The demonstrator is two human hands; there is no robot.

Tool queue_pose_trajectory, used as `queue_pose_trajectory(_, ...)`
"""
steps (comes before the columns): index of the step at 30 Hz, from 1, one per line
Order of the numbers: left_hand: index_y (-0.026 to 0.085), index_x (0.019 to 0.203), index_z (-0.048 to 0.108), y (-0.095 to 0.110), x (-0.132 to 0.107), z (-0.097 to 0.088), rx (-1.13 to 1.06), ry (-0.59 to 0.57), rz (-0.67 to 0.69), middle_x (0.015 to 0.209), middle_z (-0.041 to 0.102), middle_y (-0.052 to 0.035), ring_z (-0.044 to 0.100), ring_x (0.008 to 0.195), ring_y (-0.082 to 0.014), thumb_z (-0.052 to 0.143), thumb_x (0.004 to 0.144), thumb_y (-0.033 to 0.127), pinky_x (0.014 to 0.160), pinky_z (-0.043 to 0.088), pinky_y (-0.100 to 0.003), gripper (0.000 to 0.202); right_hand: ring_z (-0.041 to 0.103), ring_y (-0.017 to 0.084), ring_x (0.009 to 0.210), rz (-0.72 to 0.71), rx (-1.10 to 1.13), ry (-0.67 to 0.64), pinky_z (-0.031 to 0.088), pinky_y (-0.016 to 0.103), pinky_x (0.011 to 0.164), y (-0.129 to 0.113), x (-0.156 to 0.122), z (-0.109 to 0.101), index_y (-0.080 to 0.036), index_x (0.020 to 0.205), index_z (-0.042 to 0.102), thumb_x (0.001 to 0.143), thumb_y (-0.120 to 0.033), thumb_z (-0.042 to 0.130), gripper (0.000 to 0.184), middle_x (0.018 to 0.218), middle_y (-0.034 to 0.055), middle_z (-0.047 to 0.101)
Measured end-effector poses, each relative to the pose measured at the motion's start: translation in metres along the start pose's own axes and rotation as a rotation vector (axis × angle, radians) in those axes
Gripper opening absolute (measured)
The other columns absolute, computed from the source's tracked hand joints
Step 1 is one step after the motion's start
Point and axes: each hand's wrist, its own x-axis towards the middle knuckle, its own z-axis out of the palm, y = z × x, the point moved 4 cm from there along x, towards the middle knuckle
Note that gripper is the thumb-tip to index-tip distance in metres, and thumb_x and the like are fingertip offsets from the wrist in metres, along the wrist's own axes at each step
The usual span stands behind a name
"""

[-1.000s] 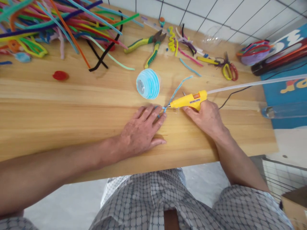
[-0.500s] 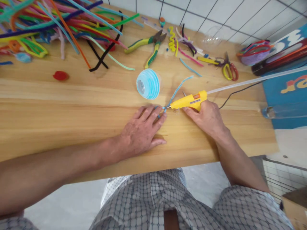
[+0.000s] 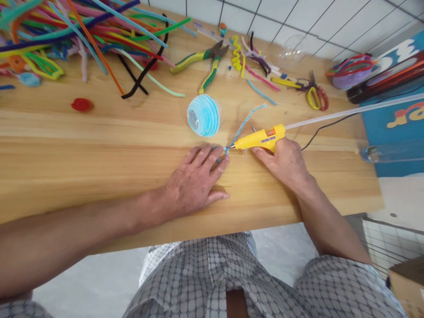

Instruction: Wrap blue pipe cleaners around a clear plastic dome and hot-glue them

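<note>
My right hand is wrapped round a yellow hot glue gun, a long clear glue stick running out of its back. The gun's metal nozzle meets a blue pipe cleaner at its bent lower end. My left hand lies flat on the table with its fingers stretched out, and the fingertips press on that bent end, hiding part of it. Just beyond the left fingers sits a small clear cup wound with light-blue pipe cleaner.
A heap of coloured pipe cleaners fills the far left. Pliers, a yellow spiral and scissors lie along the back. The gun's black cord runs right, near a clear bottle. A red piece lies left.
Both hands and the glue gun stay in nearly the same place. The whole view has shifted very slightly.
</note>
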Motion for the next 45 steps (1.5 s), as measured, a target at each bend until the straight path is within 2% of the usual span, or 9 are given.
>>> queue_pose_trajectory(7,0.008,0.158,0.055,0.0008,-0.0003,-0.0013,-0.004,-0.004,-0.002,0.164,0.054,-0.0259,0.05,0.15,-0.0433,0.075,0.096,0.058,0.127,0.04,-0.059,0.082,0.074,0.032,0.076,0.001,-0.015,-0.059,0.047,0.037,0.065,0.0009,0.0014,-0.0011,-0.022,0.087,0.069,0.091,-0.044,0.07,0.022,0.077,0.0113,0.076)
queue_pose_trajectory(14,0.009,0.158,0.055,0.0005,0.0001,-0.0009,0.001,-0.009,-0.006,0.164,0.054,-0.0253,0.049,0.151,-0.0426,0.074,0.096,0.058,0.128,0.038,-0.057,0.081,0.075,0.033,0.079,-0.025,0.011,0.016,0.048,0.037,0.064,0.0003,-0.0007,-0.0002,-0.021,0.101,0.073,0.093,-0.045,0.067,0.026,0.079,0.0117,0.077)
queue_pose_trajectory(20,0.008,0.158,0.054,0.0007,-0.0011,0.0002,0.019,0.006,0.008,0.164,0.053,-0.0257,0.05,0.15,-0.0433,0.073,0.096,0.061,0.126,0.04,-0.057,0.083,0.074,0.032,0.076,-0.013,-0.014,-0.054,0.046,0.037,0.064,0.0012,0.001,-0.001,-0.022,0.088,0.069,0.091,-0.045,0.068,0.024,0.077,0.011,0.075)
queue_pose_trajectory(27,0.01,0.158,0.055,0.0007,0.0,-0.0011,0.023,-0.009,-0.003,0.164,0.054,-0.0248,0.051,0.15,-0.0426,0.073,0.097,0.06,0.127,0.04,-0.057,0.081,0.074,0.033,0.077,-0.025,-0.002,0.0,0.047,0.038,0.064,0.0011,-0.0003,0.0,-0.023,0.095,0.071,0.093,-0.047,0.067,0.025,0.076,0.0109,0.075)
queue_pose_trajectory(34,0.01,0.157,0.056,0.0003,0.0001,-0.0012,-0.023,-0.009,-0.008,0.165,0.052,-0.0256,0.049,0.151,-0.0435,0.074,0.097,0.057,0.127,0.04,-0.059,0.078,0.074,0.032,0.074,-0.036,-0.018,-0.036,0.047,0.037,0.063,0.0031,0.0018,-0.0009,-0.024,0.083,0.068,0.092,-0.048,0.067,0.025,0.073,0.0098,0.074)
queue_pose_trajectory(45,0.01,0.157,0.056,0.0003,0.0007,-0.0012,-0.003,-0.013,-0.003,0.166,0.051,-0.025,0.049,0.152,-0.0426,0.074,0.096,0.059,0.127,0.039,-0.058,0.08,0.077,0.036,0.083,-0.008,0.014,-0.029,0.049,0.039,0.066,0.0026,-0.0002,-0.0009,-0.022,0.096,0.073,0.092,-0.045,0.068,0.024,0.083,0.013,0.079)
